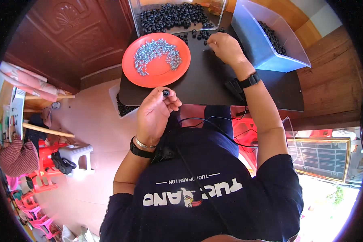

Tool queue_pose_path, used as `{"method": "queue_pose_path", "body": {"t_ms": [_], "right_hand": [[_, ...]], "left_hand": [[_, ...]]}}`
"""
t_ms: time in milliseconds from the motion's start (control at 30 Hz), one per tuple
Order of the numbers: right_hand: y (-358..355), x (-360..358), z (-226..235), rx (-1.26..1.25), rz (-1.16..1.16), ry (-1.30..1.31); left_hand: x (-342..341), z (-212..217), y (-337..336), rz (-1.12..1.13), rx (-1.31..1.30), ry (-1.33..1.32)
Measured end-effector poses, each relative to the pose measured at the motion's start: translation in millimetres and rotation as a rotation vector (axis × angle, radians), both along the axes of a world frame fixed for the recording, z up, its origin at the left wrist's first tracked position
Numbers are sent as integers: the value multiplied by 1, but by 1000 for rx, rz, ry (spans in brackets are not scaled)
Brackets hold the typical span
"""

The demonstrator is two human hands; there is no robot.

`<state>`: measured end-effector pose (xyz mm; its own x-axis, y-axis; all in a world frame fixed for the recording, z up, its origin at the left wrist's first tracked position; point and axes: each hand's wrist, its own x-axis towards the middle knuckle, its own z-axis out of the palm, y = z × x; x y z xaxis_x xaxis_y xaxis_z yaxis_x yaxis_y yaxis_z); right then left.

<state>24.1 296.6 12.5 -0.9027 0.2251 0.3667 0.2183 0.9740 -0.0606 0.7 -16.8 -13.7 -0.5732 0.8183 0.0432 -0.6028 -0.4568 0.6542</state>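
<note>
My left hand (pixel 154 113) is raised in front of the table's near edge, thumb and fingertips closed on a small black ring-shaped part (pixel 165 92) with a light rim around its middle. Farther right, my right hand (pixel 230 50) reaches over the dark table (pixel 213 76). Its fingers are pinched beside several loose black parts (pixel 201 34); what lies between the fingertips, if anything, is hidden. Between the hands and the left side sits an orange-red plate (pixel 159 76), holding a curved heap of small shiny silvery pieces (pixel 157 50).
A clear box (pixel 135 18) of similar black parts stands at the table's far side. At the right is a translucent bluish bin (pixel 266 58) with more black pieces. A white tub (pixel 115 99) sits below the table's left edge. Cables (pixel 213 125) run across my lap.
</note>
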Motion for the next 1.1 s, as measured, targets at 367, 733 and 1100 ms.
{"method": "queue_pose_path", "body": {"t_ms": [367,733,1100], "right_hand": [[-13,25,21,-1420,122,295],[-93,49,23,-1905,477,229],[-119,52,16,-2033,581,216]], "left_hand": [[2,1,7,-35,14,0],[5,18,19,-69,57,44],[10,22,15,-23,28,87]]}}
